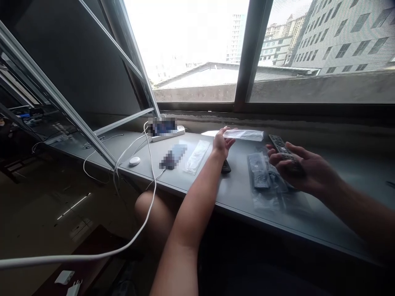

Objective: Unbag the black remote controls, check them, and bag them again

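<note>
My left hand (222, 142) is closed on one end of a clear plastic bag (245, 135), which stretches out to the right above the table. In my right hand (296, 164) is a dark remote control (279, 144), its buttons facing up and its far end pointing toward the bag. Under my right hand, bagged remote controls (260, 170) lie on the table in clear plastic. Another dark remote (226, 167) lies partly hidden behind my left forearm. To the left of that arm, a flat plastic bag (196, 157) rests on the table.
A blurred phone-like object (173, 157) and a round white object (134, 161) lie to the left. A white power strip (168, 134) sits near the window. White cable (153, 172) hangs over the table edge (243, 213). A metal frame (70, 115) slants at the left.
</note>
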Tool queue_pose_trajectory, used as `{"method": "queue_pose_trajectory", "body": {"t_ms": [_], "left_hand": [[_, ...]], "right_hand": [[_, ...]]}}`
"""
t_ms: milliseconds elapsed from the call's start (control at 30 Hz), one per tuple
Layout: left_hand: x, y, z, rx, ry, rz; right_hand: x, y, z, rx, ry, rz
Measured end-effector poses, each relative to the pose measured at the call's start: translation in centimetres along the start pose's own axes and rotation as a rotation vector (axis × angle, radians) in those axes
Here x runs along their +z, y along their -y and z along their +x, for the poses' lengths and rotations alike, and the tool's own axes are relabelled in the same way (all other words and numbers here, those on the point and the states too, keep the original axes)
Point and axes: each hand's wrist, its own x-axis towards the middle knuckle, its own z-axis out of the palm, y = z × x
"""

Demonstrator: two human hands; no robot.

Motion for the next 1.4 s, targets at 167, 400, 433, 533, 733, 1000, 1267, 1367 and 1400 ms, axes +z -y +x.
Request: {"method": "queue_pose_trajectory", "body": {"t_ms": [167, 400, 433, 533, 733, 1000, 1267, 1367, 1400], "left_hand": [[0.1, -0.2, -0.1, 0.011, 0.017, 0.003], [0.1, -0.3, -0.2, -0.012, 0.002, -0.042], [0.1, -0.3, -0.2, -0.014, -0.003, -0.049], [0.2, -0.3, -0.3, -0.027, -0.018, -0.062], [0.1, -0.3, -0.2, -0.003, -0.014, -0.032], [-0.2, -0.4, 0.3, 0.038, -0.043, -0.023], [-0.1, -0.5, 0.1, 0.022, -0.028, -0.046], [-0.2, -0.5, 0.1, 0.016, -0.029, -0.048], [-0.3, -0.5, 0.1, 0.02, -0.029, -0.042]], "right_hand": [[0.1, -0.1, -0.1, -0.029, -0.041, -0.027], [-0.7, 0.0, 0.3, 0.023, 0.079, 0.034], [-0.7, 0.0, 0.4, 0.022, 0.054, 0.031], [-0.6, 0.1, 0.5, 0.024, -0.009, -0.016], [-0.5, 0.1, 0.2, 0.014, 0.019, 0.065], [-1.3, -0.1, 0.4, 0.044, 0.085, -0.025], [-1.7, 0.0, 1.0, -0.027, 0.037, -0.221], [-1.2, -0.2, 0.9, 0.001, -0.051, -0.121], [-1.1, -0.2, 0.8, 0.02, -0.051, -0.097]]}}
